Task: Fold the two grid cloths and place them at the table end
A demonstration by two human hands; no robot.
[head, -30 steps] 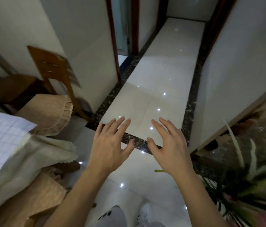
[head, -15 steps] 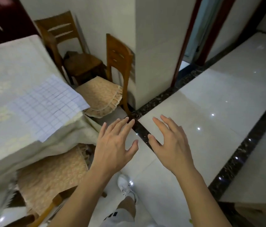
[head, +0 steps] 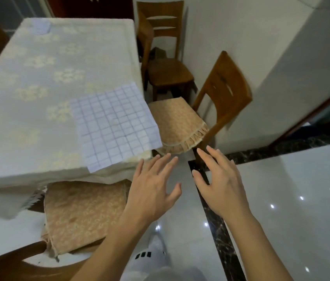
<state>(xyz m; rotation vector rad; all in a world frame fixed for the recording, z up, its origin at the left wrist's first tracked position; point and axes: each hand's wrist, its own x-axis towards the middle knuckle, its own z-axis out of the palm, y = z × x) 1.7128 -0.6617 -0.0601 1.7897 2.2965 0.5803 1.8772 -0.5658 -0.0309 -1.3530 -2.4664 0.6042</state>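
The view had swung from the hallway floor round to the table [head: 38, 94], so the work was now within reach. One grid cloth [head: 113, 124] lay flat, overhanging the near corner. A smaller, folded-looking cloth [head: 42, 27] sat at the far end. The left hand [head: 152, 189] and right hand [head: 219, 183] hovered spread, holding nothing.

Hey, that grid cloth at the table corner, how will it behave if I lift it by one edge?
The grid cloth probably droops: it is thin and lies flat, its near corner already hanging past the table edge. It looks light. Pushed, it may bunch or slide on the tablecloth rather than move stiffly.
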